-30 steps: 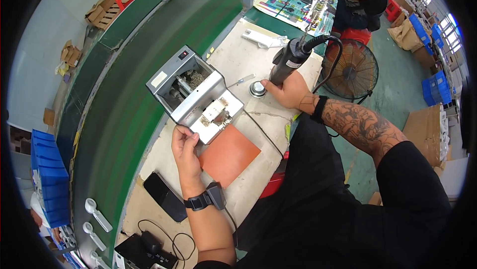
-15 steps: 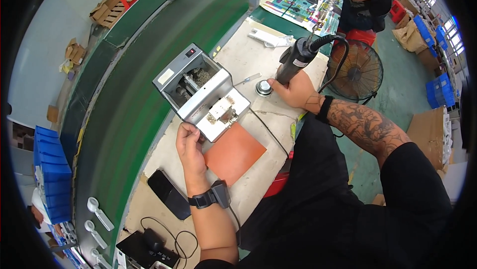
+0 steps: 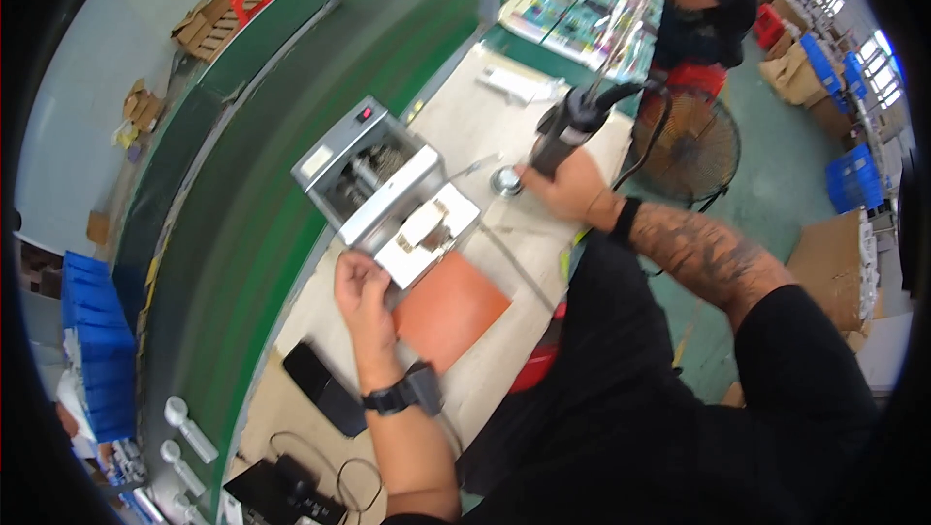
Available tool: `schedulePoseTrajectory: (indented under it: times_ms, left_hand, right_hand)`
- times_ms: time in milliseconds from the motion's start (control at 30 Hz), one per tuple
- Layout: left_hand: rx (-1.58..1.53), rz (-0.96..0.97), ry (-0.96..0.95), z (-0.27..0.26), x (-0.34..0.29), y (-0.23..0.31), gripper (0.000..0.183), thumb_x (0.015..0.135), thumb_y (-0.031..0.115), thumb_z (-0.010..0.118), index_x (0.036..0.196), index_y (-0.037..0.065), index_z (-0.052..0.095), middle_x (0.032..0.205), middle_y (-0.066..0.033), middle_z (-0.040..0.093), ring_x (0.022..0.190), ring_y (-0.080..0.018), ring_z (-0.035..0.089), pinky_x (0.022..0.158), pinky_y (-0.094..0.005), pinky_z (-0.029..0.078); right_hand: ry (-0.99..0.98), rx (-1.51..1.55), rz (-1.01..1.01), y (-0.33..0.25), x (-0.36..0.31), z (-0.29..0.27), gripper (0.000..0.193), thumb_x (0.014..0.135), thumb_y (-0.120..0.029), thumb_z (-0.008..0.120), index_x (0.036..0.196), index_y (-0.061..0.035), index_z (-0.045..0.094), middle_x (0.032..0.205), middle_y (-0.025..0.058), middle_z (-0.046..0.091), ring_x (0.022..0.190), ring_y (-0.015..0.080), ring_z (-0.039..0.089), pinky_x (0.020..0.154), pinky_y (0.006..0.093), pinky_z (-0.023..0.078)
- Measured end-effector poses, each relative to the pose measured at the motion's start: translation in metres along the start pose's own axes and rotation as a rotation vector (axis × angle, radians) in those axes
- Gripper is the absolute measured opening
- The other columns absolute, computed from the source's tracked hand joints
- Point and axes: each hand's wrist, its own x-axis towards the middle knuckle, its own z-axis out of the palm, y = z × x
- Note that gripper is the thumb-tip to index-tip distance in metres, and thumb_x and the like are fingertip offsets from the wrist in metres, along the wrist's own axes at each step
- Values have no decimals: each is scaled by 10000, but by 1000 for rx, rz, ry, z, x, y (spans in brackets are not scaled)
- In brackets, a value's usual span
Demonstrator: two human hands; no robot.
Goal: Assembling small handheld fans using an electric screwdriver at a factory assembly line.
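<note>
My right hand (image 3: 561, 189) grips a black electric screwdriver (image 3: 567, 129) held upright, its tip down at a small round metal part (image 3: 506, 181) on the bench. My left hand (image 3: 361, 290) has its fingers curled at the near corner of a white fixture plate (image 3: 427, 234), which carries a small white part. That plate sits in front of a grey metal box machine (image 3: 367, 171) with a red button on top. An orange mat (image 3: 449, 311) lies just right of my left hand. A black wristband is on each wrist.
A green conveyor belt (image 3: 242, 186) runs along the bench's left side. A black phone (image 3: 325, 387) and a black device with cables (image 3: 281, 486) lie near me. A floor fan (image 3: 693, 149) stands to the right, another person (image 3: 713, 11) behind it. Blue crates (image 3: 97, 360) at left.
My left hand has stayed at the fixture plate's corner and my right hand has kept the screwdriver on the round part. The view has shifted slightly as my head moved.
</note>
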Motion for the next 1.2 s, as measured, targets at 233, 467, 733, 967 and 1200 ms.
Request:
schedulePoseTrajectory:
  times_ms: [233, 467, 733, 967, 1200]
  left_hand:
    - [43, -38, 96, -11, -10, 6, 237, 1020, 83, 757, 970, 107, 526, 898, 31, 558, 839, -65, 501, 775, -230, 403]
    - [-13, -47, 69, 2, -3, 2, 223, 1015, 62, 744, 965, 102, 531, 924, 24, 565, 859, -66, 498, 807, -229, 400]
    - [-62, -47, 61, 0, -3, 4, 119, 927, 93, 653, 986, 94, 550, 921, 32, 563, 849, -71, 493, 793, -232, 393]
    - [-136, -67, 63, 1, -6, 4, 119, 933, 89, 655, 989, 92, 550, 916, 28, 568, 815, -71, 493, 772, -228, 394]
    - [11, -42, 70, -4, -4, -4, 249, 979, 73, 785, 973, 96, 537, 907, 22, 561, 835, -62, 505, 785, -231, 416]
  right_hand:
    - [17, 76, -31, -11, -1, -4, 481, 990, -498, 737, 800, -56, 722, 695, 201, 697, 668, 461, 682, 666, 532, 532]
    - [62, 0, -80, 2, -2, -12, 446, 1002, -508, 730, 942, -66, 724, 747, 173, 741, 716, 441, 702, 733, 523, 540]
    - [68, 15, -63, 6, 3, -3, 464, 1000, -531, 721, 906, -79, 682, 692, 171, 692, 689, 452, 671, 714, 540, 513]
    - [41, -3, -55, 6, -1, -7, 482, 1000, -550, 713, 900, -79, 694, 702, 177, 709, 685, 449, 686, 710, 530, 539]
    - [36, 9, -43, 3, -1, -11, 491, 1005, -556, 699, 904, -76, 693, 688, 176, 695, 674, 451, 678, 712, 534, 540]
